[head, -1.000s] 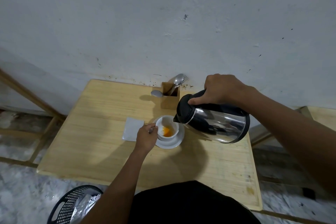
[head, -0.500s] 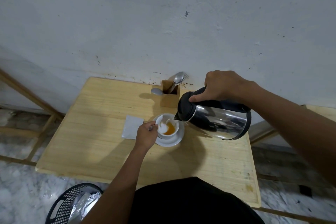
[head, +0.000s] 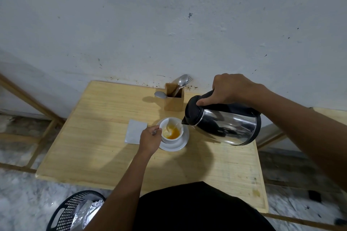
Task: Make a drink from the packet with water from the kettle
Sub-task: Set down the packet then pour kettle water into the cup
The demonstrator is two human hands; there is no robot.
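A white cup stands on a white saucer in the middle of the wooden table. Orange liquid fills its bottom. My right hand grips the black handle of a steel kettle, tilted with its spout over the cup's rim, and a thin stream of water runs into the cup. My left hand is closed at the cup's left side and pinches something small and metallic, probably a spoon handle.
A white napkin lies left of the saucer. A wooden holder with spoons and a fork stands at the wall, a grey object beside it. A black basket with foil wrapping sits on the floor at lower left.
The orange liquid in the cup has risen and spread as water pours in. The kettle has tipped slightly further and both hands stay in place.
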